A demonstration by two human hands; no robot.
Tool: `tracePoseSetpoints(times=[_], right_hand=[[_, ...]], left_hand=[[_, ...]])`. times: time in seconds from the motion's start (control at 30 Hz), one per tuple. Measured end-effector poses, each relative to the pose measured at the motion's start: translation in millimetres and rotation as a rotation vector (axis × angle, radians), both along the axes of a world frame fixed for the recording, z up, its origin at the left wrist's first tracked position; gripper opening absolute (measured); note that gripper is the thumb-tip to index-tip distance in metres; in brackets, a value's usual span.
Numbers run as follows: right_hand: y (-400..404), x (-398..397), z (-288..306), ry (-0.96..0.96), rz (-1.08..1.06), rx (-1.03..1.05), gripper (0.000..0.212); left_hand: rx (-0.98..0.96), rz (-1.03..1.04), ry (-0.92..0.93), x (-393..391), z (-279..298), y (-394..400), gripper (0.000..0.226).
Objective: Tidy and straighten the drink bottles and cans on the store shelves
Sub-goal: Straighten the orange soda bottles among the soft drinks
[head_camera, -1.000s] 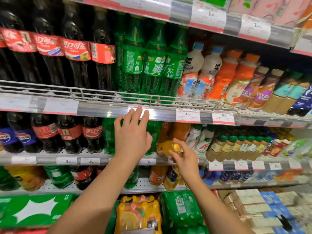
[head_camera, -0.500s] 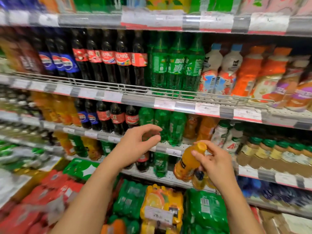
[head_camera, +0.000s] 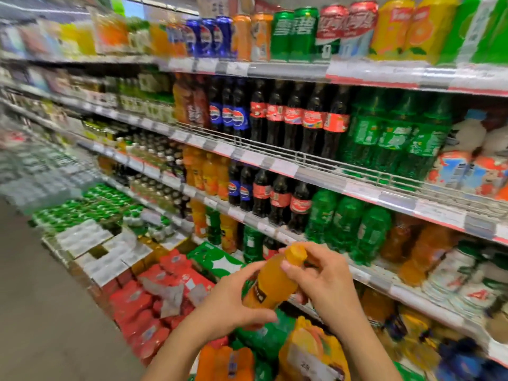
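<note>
Along the drinks shelving (head_camera: pixel 316 169), bottles stand grouped by brand, labels outward, likely for shoppers. Orange soda bottle (head_camera: pixel 270 281) is off the shelf, tilted, cap up-right. Left hand (head_camera: pixel 233 301) wraps its lower body; right hand (head_camera: pixel 319 276) pinches the neck below the cap.

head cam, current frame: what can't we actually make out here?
- Orange bottle, head view: dark label blurred, unreadable; the base hidden behind the left hand.
- Bottle neck: covered by the right hand; only the cap shows.
- Price tags on the shelf rails: too blurred to read.
- Far-left shelves: motion blur; products unidentifiable.
- Green packs at top right: cut off by the frame edge.
</note>
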State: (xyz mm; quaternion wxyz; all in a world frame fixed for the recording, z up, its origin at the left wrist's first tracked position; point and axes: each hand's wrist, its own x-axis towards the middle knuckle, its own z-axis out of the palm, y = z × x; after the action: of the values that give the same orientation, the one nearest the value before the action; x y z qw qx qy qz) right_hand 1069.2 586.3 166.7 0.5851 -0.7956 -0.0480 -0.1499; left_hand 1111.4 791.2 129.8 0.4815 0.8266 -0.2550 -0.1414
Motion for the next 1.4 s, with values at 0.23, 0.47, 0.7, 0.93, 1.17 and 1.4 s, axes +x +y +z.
tracePoseSetpoints(times=[0.23,0.47,0.7,0.93,1.17,1.4], right_hand=[[92,17,2,0.049,0.130,-0.088,0.019],[177,64,4,0.045,0.178,-0.337,0.033],[226,105,-10,0.079,0.046,-0.538,0.033],[259,152,-21,0.146,0.044,-0.655,0.053],[279,227,-37,0.228,0.040,-0.654,0.060],[307,337,-48,0.225,0.012,-0.588,0.063]], left_hand=[[-0.134,0.082,0.030,13,-8,83,0.070],[-0.156,0.200,0.033,53,-10,181,0.064],[-0.375,0.430,0.067,91,0,273,0.076],[-0.520,0.554,0.123,114,-3,324,0.060],[-0.478,0.581,0.112,162,-9,358,0.058],[-0.416,0.570,0.080,254,7,386,0.054]])
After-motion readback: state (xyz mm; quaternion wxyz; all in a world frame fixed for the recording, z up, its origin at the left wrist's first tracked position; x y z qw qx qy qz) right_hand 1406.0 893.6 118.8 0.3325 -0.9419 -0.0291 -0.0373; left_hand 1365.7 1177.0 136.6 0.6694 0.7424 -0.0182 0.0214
